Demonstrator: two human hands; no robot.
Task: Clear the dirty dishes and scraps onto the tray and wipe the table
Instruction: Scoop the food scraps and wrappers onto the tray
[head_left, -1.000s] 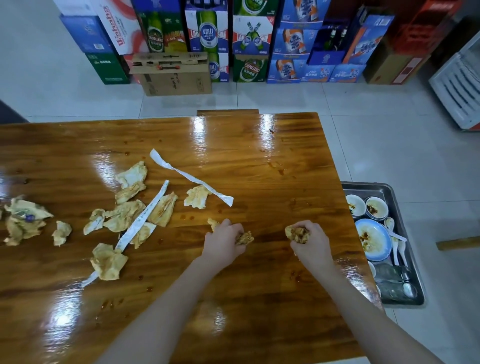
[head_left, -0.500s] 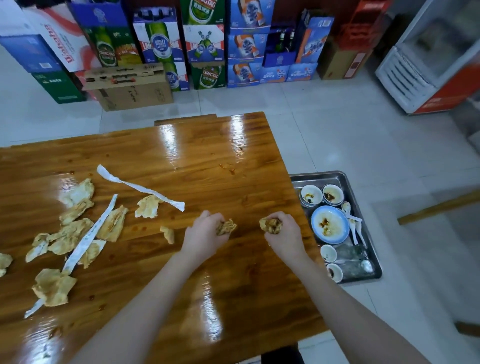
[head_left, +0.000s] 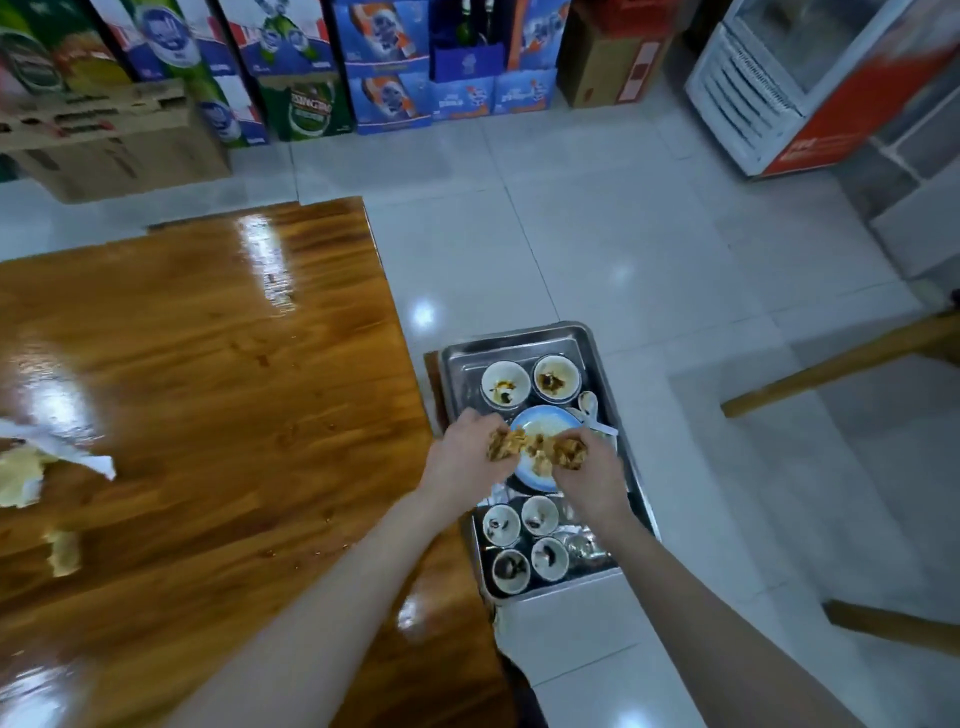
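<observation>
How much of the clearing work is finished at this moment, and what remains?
Done: the cups and the blue plate already sit in the metal tray. In hand: the left hand and right hand each hold a greasy wad of scraps over that plate. Left: soiled napkins and a paper strip lie on the wooden table, which looks unwiped.

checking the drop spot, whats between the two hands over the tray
In the head view, the blue-rimmed plate with food scraps shows between the left hand and right hand, each gripping a greasy napkin wad.
</observation>
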